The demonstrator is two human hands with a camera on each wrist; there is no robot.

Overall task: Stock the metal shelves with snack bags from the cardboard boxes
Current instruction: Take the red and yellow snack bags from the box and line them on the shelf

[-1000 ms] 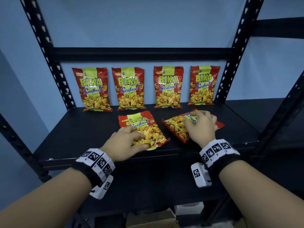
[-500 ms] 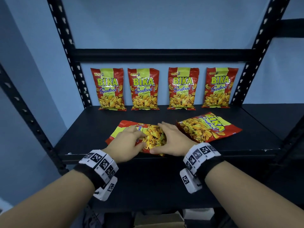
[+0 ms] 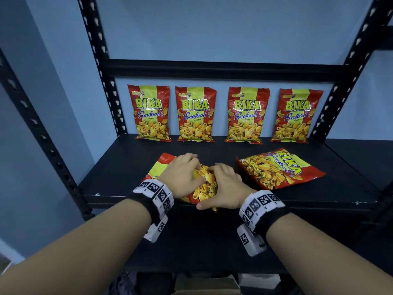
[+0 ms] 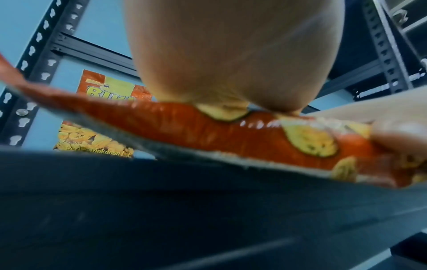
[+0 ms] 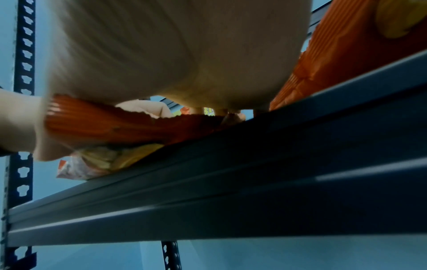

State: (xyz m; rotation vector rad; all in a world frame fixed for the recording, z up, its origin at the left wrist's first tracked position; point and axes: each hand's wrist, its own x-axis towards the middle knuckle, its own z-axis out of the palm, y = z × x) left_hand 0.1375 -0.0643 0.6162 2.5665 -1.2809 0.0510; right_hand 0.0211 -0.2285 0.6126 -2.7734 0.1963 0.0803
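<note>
Low in the frame's centre, the left hand (image 3: 180,177) and right hand (image 3: 223,188) both curl round the flat snack bag (image 3: 204,184) at the shelf (image 3: 119,167) front edge; lifting it evenly should stand it upright without crushing.

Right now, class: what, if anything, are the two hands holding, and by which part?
Both hold one flat snack bag: left hand on its middle, right hand on its near, bottom end.

Head view looks down; wrist views (very close) look up from shelf (image 3: 319,194) edge.
</note>
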